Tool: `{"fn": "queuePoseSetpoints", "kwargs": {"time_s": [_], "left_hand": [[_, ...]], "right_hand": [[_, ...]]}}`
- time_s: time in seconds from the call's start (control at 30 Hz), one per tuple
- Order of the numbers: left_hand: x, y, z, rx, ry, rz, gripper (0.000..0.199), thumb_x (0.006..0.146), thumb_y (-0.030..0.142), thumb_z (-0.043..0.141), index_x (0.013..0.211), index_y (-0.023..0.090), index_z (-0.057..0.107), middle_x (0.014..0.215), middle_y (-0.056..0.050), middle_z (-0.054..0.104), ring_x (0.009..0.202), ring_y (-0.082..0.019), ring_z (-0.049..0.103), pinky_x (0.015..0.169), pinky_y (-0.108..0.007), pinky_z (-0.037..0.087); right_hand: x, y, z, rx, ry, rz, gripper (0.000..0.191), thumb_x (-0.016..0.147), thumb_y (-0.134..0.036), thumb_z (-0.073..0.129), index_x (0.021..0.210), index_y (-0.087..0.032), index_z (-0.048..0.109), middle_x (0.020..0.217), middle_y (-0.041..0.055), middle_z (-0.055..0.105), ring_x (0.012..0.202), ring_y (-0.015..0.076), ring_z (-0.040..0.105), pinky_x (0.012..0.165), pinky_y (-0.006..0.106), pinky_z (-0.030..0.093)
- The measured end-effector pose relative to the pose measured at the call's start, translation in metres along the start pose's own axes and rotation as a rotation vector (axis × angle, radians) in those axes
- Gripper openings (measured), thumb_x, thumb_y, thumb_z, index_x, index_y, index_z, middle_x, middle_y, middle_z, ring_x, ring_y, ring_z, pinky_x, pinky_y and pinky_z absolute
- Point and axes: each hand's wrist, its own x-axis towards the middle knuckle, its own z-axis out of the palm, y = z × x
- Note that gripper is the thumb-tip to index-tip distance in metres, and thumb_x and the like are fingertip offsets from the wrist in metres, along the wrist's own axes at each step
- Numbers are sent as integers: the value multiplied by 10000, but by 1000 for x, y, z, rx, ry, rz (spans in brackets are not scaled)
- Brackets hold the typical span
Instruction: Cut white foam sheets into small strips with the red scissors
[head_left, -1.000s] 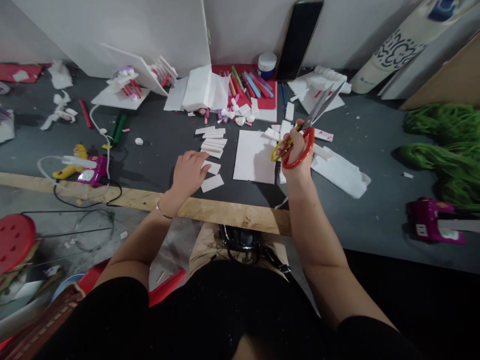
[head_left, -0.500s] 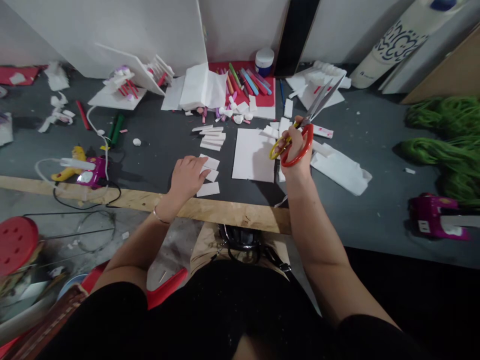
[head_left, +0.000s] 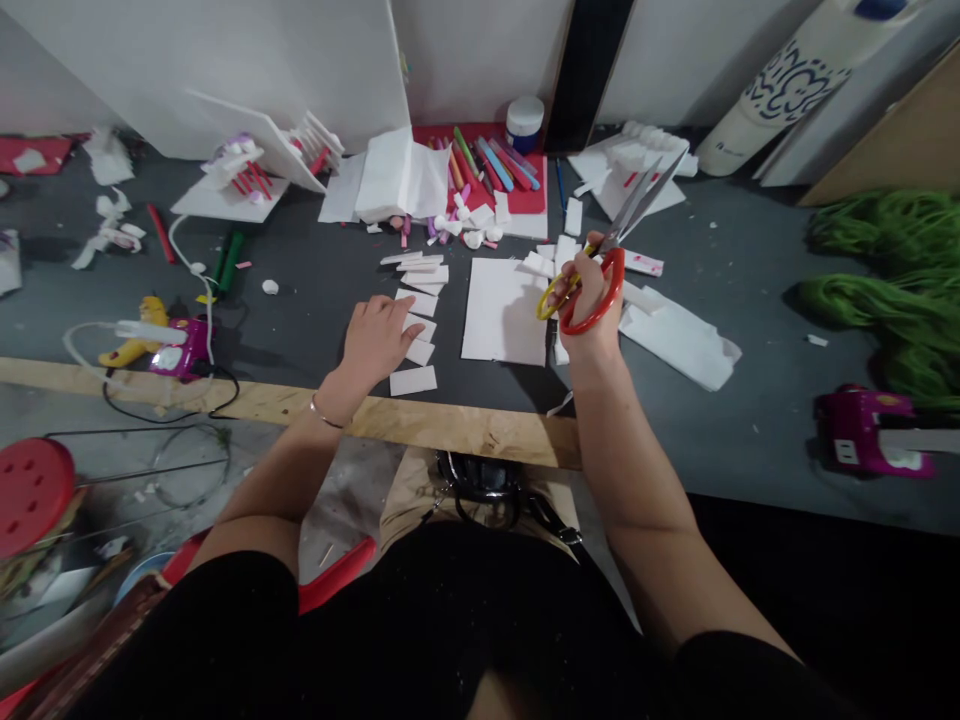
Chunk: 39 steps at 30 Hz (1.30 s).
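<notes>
My right hand grips a pair of scissors by its red and yellow handles. The metal blades point up and to the right, slightly apart. My left hand lies with fingers stretched over a column of small white rectangular strips, the fingertips touching some of them. More thin white strips are grouped just above those fingers. Between the two hands a white square sheet lies flat on the dark table. Small white pieces lie beside the scissors, partly hidden by my right hand.
Colored pens lie on a red sheet behind a pile of small scraps. Purple glue guns rest at both sides. A white bottle leans at the back right near green yarn. White models stand at the back left.
My left hand has moved slightly up the column of strips, and another strip now shows under its fingers. My right hand and the scissors are nearly unchanged.
</notes>
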Motion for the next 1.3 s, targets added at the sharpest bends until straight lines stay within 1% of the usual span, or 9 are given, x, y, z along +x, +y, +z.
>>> {"fn": "queuePoseSetpoints", "kwargs": {"time_s": [0.17, 0.43, 0.53, 0.67, 0.73, 0.87, 0.97, 1.1, 1.3], "left_hand": [[-6, -2, -1, 4, 45, 48, 783, 1139, 667, 208, 1556, 161, 635, 1418, -235, 744, 1378, -402, 612, 1115, -575, 490], [26, 10, 3, -21, 5, 136, 646, 1155, 547, 312, 1588, 159, 595, 1487, -202, 733, 1433, -395, 551, 1162, -576, 448], [31, 11, 4, -18, -16, 129, 613, 1148, 495, 363, 1588, 139, 597, 1514, -207, 719, 1445, -399, 542, 1173, -573, 439], [29, 9, 7, -37, 16, 144, 581, 1149, 504, 361, 1565, 193, 621, 1488, -188, 738, 1423, -394, 562, 1156, -579, 454], [23, 8, 7, -44, 18, 158, 618, 1151, 557, 325, 1557, 201, 628, 1477, -194, 744, 1405, -404, 578, 1135, -591, 471], [8, 9, 4, -37, -7, 163, 823, 1132, 684, 166, 1569, 159, 624, 1424, -227, 759, 1385, -414, 597, 1109, -589, 488], [6, 9, 1, -47, 6, 167, 879, 1115, 717, 122, 1584, 160, 615, 1427, -230, 752, 1377, -416, 604, 1104, -597, 491], [19, 7, 1, -64, 44, 137, 786, 1134, 670, 188, 1565, 171, 615, 1494, -228, 715, 1400, -412, 592, 1134, -592, 480], [31, 3, 0, -82, 37, 64, 600, 1140, 560, 353, 1513, 194, 646, 1386, -217, 756, 1387, -408, 598, 1147, -597, 482]], "right_hand": [[1, 2, -1, -74, -76, -38, 466, 803, -621, 720, 1139, -359, 532, 755, -54, 445, 535, 152, 429, 488, 326, 361], [-8, -8, 8, -32, 19, 40, 464, 779, -501, 692, 1188, -359, 528, 740, -68, 476, 534, 142, 408, 486, 307, 365], [-9, -10, 8, -12, 7, 27, 470, 750, -490, 706, 1152, -346, 508, 753, -71, 478, 549, 136, 414, 516, 304, 364], [-8, -9, 7, -49, -6, 15, 503, 748, -537, 708, 1161, -354, 488, 769, -65, 468, 559, 148, 409, 534, 317, 348], [-8, -9, 7, -61, -4, 19, 509, 747, -543, 704, 1167, -359, 484, 774, -61, 467, 569, 155, 407, 546, 322, 353], [-11, -12, 9, -61, -11, 28, 512, 735, -529, 705, 1159, -353, 479, 779, -61, 464, 583, 159, 413, 569, 321, 351], [-12, -12, 10, -60, 2, 29, 492, 727, -523, 693, 1129, -339, 476, 784, -63, 458, 577, 146, 409, 564, 318, 341], [-10, -10, 10, -62, 13, 23, 481, 724, -530, 697, 1120, -352, 490, 780, -62, 459, 565, 140, 409, 533, 311, 354], [-9, -10, 8, -66, -1, 13, 468, 743, -551, 708, 1112, -351, 500, 767, -60, 453, 559, 151, 407, 514, 325, 367]]}}
